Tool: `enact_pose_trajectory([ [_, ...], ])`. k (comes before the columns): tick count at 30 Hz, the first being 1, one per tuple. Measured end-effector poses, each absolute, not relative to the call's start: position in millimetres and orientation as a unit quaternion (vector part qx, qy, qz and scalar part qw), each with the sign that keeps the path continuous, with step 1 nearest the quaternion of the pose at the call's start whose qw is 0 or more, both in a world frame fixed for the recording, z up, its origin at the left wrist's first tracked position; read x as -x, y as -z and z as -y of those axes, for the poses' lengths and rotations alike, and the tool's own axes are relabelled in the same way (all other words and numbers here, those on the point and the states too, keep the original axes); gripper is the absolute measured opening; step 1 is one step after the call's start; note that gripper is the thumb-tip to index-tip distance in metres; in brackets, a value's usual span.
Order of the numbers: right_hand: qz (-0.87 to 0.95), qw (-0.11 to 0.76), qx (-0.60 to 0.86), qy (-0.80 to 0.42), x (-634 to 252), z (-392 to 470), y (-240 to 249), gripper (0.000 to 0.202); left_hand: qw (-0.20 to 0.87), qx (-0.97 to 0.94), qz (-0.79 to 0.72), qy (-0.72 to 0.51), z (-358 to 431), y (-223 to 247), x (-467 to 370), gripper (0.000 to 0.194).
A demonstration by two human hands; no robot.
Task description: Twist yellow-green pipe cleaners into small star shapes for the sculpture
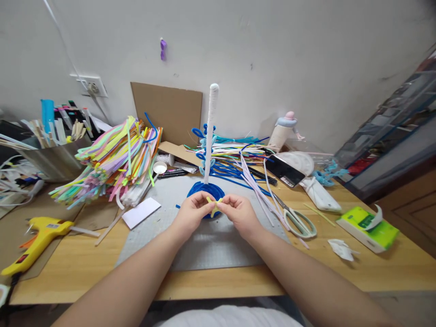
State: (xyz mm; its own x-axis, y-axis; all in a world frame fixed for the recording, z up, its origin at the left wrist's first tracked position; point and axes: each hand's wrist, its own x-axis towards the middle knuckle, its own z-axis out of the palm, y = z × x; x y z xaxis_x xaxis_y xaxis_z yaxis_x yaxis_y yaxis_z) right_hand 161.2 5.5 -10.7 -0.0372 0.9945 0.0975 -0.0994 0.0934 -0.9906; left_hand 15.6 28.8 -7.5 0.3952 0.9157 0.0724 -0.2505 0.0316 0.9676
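Note:
Between my two hands is a small piece of bent yellow pipe cleaner [214, 210]. My left hand [195, 210] pinches its left side with thumb and forefinger, and my right hand [239, 212] pinches the right side. Just behind my fingertips sits a round blue coiled base [200, 187], partly hidden by the hands. From it a white wrapped rod [211, 122] rises upright. Blue and light-blue loops [200, 156] show close to the rod on its left. A grey cutting mat [218, 254] lies beneath.
A yellow glue gun [44, 234] and a heap of coloured pipe cleaners [119, 159] are on the left. Scissors [299, 221], a phone [285, 170], a green tissue pack [369, 227] and crumpled tissue [342, 250] lie right. Cardboard [168, 111] leans against the wall.

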Motion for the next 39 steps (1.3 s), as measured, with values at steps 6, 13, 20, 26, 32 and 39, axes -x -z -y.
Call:
enact_pose_trajectory([
  [6, 0.621, 0.486, 0.484, -0.380, -165.0, -2.7, 11.8, 0.016, 0.696, -0.482, -0.355, -0.397, -30.1, 9.5, -10.8, 0.021],
  [13, 0.773, 0.429, 0.445, -0.146, -168.6, 8.4, 12.3, 0.015, 0.737, -0.448, -0.323, -0.390, -25.0, 2.6, -11.8, 0.018],
  [20, 0.798, 0.431, 0.412, -0.088, -169.1, 13.8, 12.4, 0.018, 0.759, -0.439, -0.264, -0.402, -19.3, 0.7, -13.7, 0.014],
  [26, 0.657, 0.523, 0.465, -0.280, -163.3, 8.9, 10.2, 0.011, 0.745, -0.446, -0.288, -0.405, -20.4, -2.6, -13.2, 0.021],
  [32, 0.387, 0.573, 0.427, -0.583, -162.4, -3.8, 1.2, 0.028, 0.623, -0.501, -0.370, -0.473, -22.0, -5.0, -13.8, 0.026],
  [39, 0.331, 0.559, 0.407, -0.642, -159.3, -0.2, 0.1, 0.032, 0.409, -0.670, -0.410, -0.464, -22.0, -0.7, -8.1, 0.016],
])
